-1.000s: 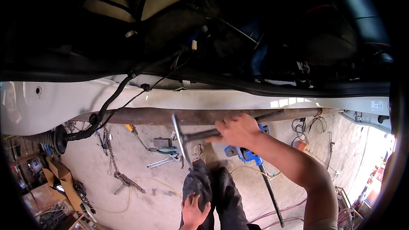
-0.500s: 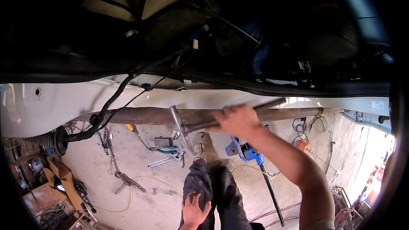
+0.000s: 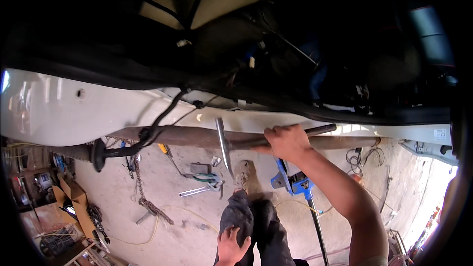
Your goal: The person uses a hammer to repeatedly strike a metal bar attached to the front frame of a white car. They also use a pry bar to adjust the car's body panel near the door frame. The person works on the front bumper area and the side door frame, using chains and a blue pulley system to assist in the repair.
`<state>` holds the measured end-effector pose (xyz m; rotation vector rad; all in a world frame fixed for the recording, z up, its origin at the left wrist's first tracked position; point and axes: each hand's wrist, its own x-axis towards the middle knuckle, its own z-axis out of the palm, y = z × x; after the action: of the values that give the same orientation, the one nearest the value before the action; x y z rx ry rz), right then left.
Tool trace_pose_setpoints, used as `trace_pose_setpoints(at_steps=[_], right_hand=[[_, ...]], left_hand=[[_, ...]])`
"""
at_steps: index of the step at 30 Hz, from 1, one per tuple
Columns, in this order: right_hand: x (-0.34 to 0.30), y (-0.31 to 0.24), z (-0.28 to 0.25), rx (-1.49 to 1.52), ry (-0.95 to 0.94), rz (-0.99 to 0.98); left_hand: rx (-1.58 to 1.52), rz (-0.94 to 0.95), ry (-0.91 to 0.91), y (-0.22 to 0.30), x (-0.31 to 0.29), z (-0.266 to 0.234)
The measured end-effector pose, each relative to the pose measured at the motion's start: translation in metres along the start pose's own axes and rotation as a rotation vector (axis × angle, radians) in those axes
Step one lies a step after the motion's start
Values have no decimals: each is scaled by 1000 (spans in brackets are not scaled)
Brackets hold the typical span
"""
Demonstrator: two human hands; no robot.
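My right hand is closed round the dark handle of a hammer. Its long, slim metal head is to the left of the hand and tapers toward the floor. The handle's tail sticks out to the right of my fist. Behind the hammer run the vehicle's white door sill and a rusty brown pipe; whether the hammer touches either I cannot tell. My left hand rests on my left knee, fingers apart, holding nothing.
A black wiring harness hangs from the dark vehicle interior over the sill. A blue jack-like tool stands right of my legs. On the floor lie green-handled pliers, an adjustable wrench, a chain and cables.
The view has shifted, so the sill and wiring now sit farther right. The hammer head has turned slightly more upright. My left hand stays on the knee.
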<state>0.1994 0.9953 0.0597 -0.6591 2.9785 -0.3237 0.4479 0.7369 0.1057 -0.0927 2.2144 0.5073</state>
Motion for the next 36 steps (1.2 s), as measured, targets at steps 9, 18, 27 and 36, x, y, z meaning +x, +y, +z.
trace_pose_setpoints(at_steps=[9,18,27,36], right_hand=[[-26,4,0,10,-55,138],[-182,-74,-58,237,-460,567],[-367,-115,-23,455,-214,978],[-552,-104,70,1149,428,1421]], left_hand=[[-5,43,65,-3,-5,3],[-178,484,508,63,-30,-126],[-489,988,1069,242,-156,-433],[-1420,1198,-304,479,-214,-517]])
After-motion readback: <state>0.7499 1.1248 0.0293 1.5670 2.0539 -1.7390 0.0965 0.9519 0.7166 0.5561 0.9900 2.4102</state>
